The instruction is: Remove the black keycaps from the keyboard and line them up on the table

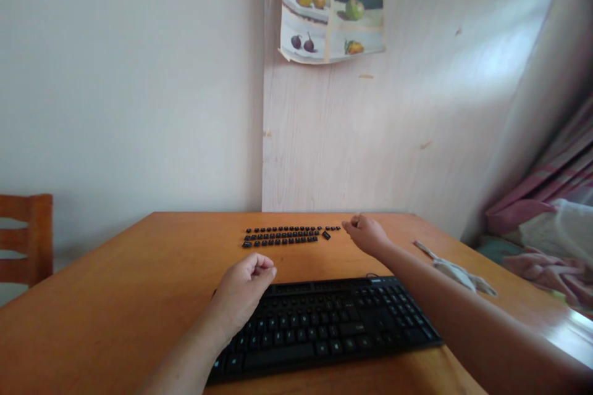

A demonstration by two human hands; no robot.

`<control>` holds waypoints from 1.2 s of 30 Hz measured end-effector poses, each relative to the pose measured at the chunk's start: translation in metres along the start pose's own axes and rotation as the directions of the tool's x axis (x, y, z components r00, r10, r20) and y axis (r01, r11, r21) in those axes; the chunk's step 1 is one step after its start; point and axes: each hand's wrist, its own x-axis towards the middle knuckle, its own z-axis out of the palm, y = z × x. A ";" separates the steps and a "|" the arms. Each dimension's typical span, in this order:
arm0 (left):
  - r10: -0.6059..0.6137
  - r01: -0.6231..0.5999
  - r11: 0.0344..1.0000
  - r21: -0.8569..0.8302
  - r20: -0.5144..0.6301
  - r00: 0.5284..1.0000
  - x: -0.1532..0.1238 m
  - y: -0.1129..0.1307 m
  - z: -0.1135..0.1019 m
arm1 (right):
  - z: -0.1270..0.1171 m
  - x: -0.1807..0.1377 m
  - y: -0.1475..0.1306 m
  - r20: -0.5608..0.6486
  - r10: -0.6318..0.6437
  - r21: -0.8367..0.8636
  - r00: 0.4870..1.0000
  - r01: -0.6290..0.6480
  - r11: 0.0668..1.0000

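Observation:
A black keyboard (296,321) lies near the table's front, with part of its upper key area bare of caps. My left hand (245,290) hovers over its left end, fingers curled and thumb pressed against them; whatever they may hold is hidden. Farther back, loose black keycaps (282,236) lie in three rows. My right hand (365,233) is closed in a pinch just beyond the right end of the back row; anything between its fingertips is too small to tell. One larger keycap (327,235) lies tilted to the right of the rows.
The wooden table (139,284) reaches back to the wall. A pale cloth item (454,273) lies on its right side, beyond my right forearm. A wooden chair (28,237) stands at the left, and fruit pictures (331,18) hang on the wall.

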 end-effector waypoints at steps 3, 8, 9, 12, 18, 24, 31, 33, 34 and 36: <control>0.013 -0.013 1.000 0.005 0.003 1.000 0.001 -0.001 0.000 | 0.011 0.011 -0.002 0.048 -0.030 -0.042 0.998 0.032 0.999; 0.014 -0.014 1.000 0.018 -0.009 1.000 0.002 -0.004 0.000 | 0.042 0.025 -0.005 0.155 -0.064 -0.064 0.986 0.074 0.995; 0.014 -0.014 1.000 0.023 -0.010 1.000 0.003 -0.004 0.000 | 0.047 0.027 -0.005 0.168 -0.063 -0.069 0.984 0.075 0.995; 0.020 -0.020 0.999 0.040 -0.008 1.000 0.003 -0.004 0.000 | 0.060 0.034 -0.004 0.190 -0.053 -0.080 0.980 0.069 0.994; 0.011 -0.011 0.997 0.082 0.001 1.000 0.002 -0.003 0.000 | 0.074 0.048 0.002 0.215 -0.026 -0.079 0.976 0.044 0.996; 0.021 -0.022 0.992 0.122 0.016 1.000 0.001 -0.005 0.000 | 0.083 0.059 0.008 0.229 0.012 -0.034 0.973 -0.004 0.999; 0.008 -0.011 0.993 0.116 0.026 1.000 0.002 -0.007 0.000 | 0.085 0.064 0.012 0.301 0.055 -0.008 0.952 -0.055 0.998; 0.014 -0.017 0.994 0.112 0.025 1.000 0.003 -0.009 0.000 | 0.085 0.064 0.012 0.323 0.072 -0.017 0.944 -0.070 0.997; 0.017 -0.019 0.994 0.109 0.022 1.000 0.003 -0.010 0.000 | 0.085 0.063 0.012 0.327 0.079 -0.024 0.942 -0.075 0.997; 0.016 -0.017 0.995 0.102 0.011 1.000 0.003 -0.010 0.000 | 0.084 0.064 0.011 0.321 0.079 -0.037 0.944 -0.071 0.997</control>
